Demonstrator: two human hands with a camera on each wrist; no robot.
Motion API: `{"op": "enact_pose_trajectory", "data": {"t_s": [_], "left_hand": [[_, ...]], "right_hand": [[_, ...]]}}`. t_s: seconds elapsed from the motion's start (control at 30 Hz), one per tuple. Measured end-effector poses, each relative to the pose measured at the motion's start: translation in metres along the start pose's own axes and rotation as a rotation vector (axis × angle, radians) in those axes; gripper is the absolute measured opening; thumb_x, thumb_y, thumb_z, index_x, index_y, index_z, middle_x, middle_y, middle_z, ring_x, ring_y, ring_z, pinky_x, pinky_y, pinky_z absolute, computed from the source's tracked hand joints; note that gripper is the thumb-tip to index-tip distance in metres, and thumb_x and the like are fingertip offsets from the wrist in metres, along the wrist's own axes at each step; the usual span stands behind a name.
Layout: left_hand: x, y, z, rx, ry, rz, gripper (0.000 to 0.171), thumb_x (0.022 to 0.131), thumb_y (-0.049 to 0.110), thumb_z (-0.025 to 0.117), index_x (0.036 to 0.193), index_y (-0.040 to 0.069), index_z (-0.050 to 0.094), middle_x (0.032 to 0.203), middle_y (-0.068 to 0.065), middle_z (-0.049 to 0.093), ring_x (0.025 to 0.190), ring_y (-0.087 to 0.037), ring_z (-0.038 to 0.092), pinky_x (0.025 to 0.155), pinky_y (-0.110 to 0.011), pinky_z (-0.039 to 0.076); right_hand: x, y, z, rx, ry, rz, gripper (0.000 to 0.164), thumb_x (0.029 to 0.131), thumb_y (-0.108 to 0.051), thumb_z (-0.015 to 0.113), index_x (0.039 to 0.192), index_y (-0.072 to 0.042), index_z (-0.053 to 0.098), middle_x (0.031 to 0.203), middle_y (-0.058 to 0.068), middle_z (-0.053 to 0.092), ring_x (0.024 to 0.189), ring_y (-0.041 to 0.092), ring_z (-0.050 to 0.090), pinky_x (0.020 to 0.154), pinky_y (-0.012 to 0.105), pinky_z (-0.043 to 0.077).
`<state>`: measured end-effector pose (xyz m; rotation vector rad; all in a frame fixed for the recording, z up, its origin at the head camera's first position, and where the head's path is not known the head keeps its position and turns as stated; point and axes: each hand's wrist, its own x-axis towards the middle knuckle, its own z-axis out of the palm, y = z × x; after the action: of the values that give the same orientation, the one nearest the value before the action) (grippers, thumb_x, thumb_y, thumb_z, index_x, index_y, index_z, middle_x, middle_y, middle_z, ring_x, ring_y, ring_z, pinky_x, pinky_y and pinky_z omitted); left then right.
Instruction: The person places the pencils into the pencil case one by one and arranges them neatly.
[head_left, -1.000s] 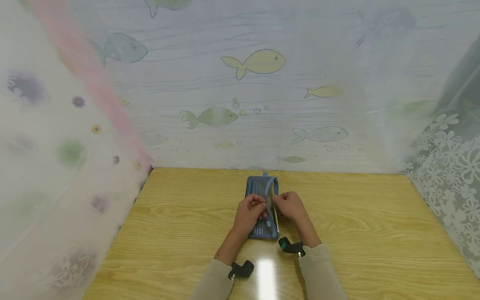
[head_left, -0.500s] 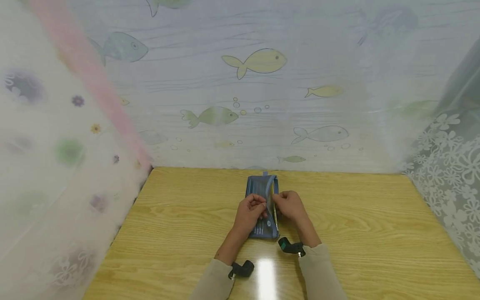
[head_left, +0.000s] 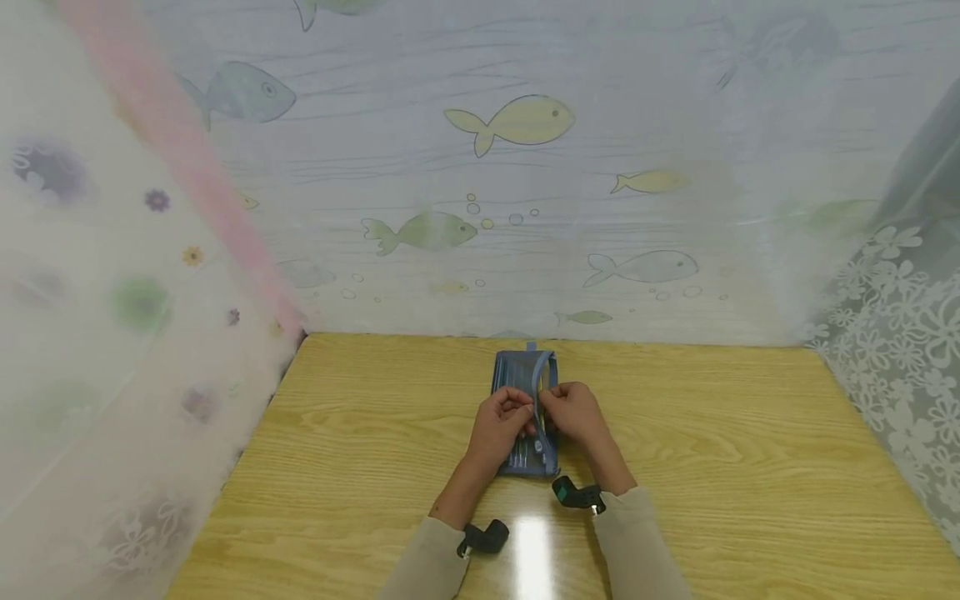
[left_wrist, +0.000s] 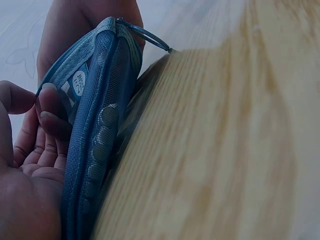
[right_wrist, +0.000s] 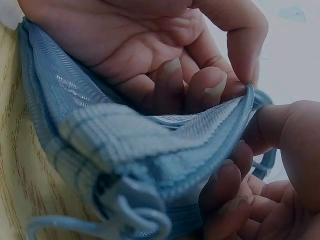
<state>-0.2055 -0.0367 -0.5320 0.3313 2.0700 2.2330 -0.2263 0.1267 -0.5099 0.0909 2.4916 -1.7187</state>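
Observation:
A blue mesh zipper pouch (head_left: 516,371) lies lengthwise on the wooden table, its zipped side gaping open on the right. My left hand (head_left: 497,429) pinches the left lip of the opening between thumb and index finger. Opposite it, my right hand (head_left: 579,412) has thumb and fingers closed at the lip; in the right wrist view its fingertips (right_wrist: 227,195) press against the pouch's outer side. Through the mesh in the left wrist view, several rounded ends (left_wrist: 102,135) show in a row. A zipper pull (right_wrist: 125,215) hangs at the near end. Most of the inside is hidden.
The wooden table (head_left: 360,417) reaches back to a fabric curtain (head_left: 420,167) printed with fish. Flowered curtains (head_left: 150,333) flank it at left and right. A black wrist camera (head_left: 487,537) sits on each forearm.
My right hand has shifted slightly left, onto the opening. The yellow and white strip in the gap shows less now. The left hand stays in place.

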Motion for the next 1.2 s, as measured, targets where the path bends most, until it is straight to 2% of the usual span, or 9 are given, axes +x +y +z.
{"op": "enact_pose_trajectory", "data": {"t_s": [0.33,0.6,1.2], "left_hand": [[0.001,-0.0017,0.0006,-0.006,0.004,0.01,0.013,0.101,0.0,0.063,0.109,-0.01,0.063,0.08,-0.004,0.064,0.064,-0.011,0.063,0.061,-0.022,0.05],[-0.0001,-0.0009,0.0001,-0.004,-0.009,0.001,0.011,0.103,0.001,0.062,0.11,-0.007,0.064,0.081,-0.005,0.063,0.066,-0.013,0.064,0.063,-0.023,0.051],[0.001,-0.0033,-0.0002,0.001,-0.002,0.006,0.013,0.101,0.0,0.063,0.11,-0.009,0.063,0.081,-0.004,0.064,0.066,-0.011,0.064,0.063,-0.022,0.051]], "right_hand": [[-0.0003,0.0014,0.0007,-0.045,0.007,-0.01,0.025,0.096,-0.013,0.059,0.079,0.001,0.071,0.064,0.002,0.062,0.053,0.013,0.056,0.049,0.026,0.043],[0.0012,0.0047,-0.0002,-0.083,-0.015,-0.03,0.025,0.098,-0.015,0.059,0.082,0.0,0.072,0.065,0.004,0.065,0.054,0.015,0.06,0.05,0.028,0.045],[0.0013,0.0075,0.0003,-0.115,-0.022,-0.073,0.02,0.098,-0.013,0.059,0.085,-0.001,0.07,0.063,0.003,0.064,0.052,0.015,0.06,0.05,0.027,0.046]]}}
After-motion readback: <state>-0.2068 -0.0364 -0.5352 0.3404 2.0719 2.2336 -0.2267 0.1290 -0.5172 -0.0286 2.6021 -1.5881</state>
